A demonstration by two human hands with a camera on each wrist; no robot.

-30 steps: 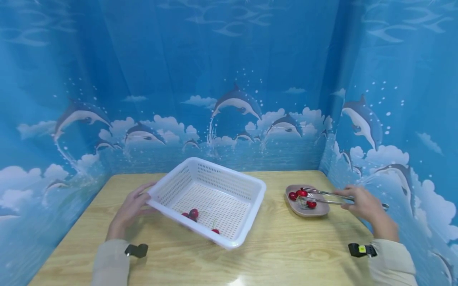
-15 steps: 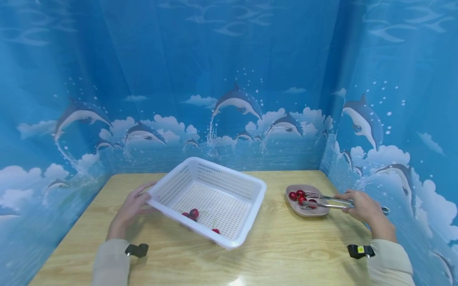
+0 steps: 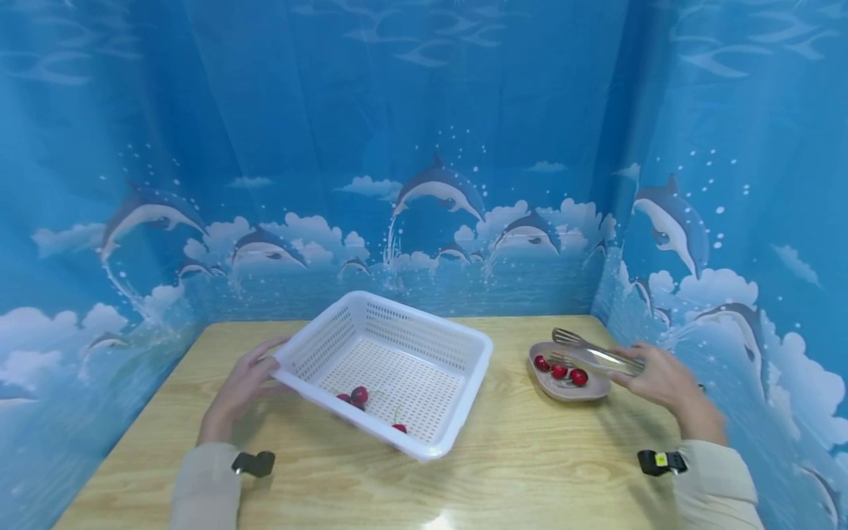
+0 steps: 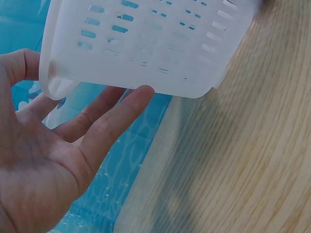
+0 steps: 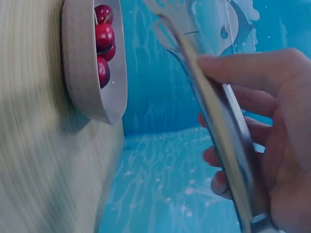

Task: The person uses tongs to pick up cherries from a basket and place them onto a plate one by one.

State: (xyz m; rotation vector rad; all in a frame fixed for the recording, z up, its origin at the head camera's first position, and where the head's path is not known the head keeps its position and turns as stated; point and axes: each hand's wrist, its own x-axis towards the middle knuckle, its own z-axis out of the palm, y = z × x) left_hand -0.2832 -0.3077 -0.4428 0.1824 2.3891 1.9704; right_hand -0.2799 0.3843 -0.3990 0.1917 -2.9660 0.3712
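My left hand (image 3: 240, 379) grips the left corner of a white plastic basket (image 3: 417, 331). The left wrist view shows a digit at the rim and other fingers along the slotted wall (image 4: 146, 43). Several dark red cherries (image 3: 358, 396) with stems lie in the basket along its near side. On the right, my right hand (image 3: 665, 377) holds metal tongs (image 3: 586, 346) with fork-like tips. The tips are spread over a pinkish bowl (image 3: 576, 397), and no cherry shows between them. Several red cherries (image 5: 104, 38) sit in the bowl.
A pale wood-grain table (image 3: 517, 471) carries the basket and bowl. Blue dolphin-print curtains (image 3: 424, 184) stand close behind the table and along both sides. The bowl is near the table's right edge. Dark devices (image 3: 662, 462) are strapped at both wrists.
The tongs dipped among the cherries in the bowl, then rose and spread their tips. The cherries there have shifted. My right hand moved slightly left; the left hand and basket kept still.
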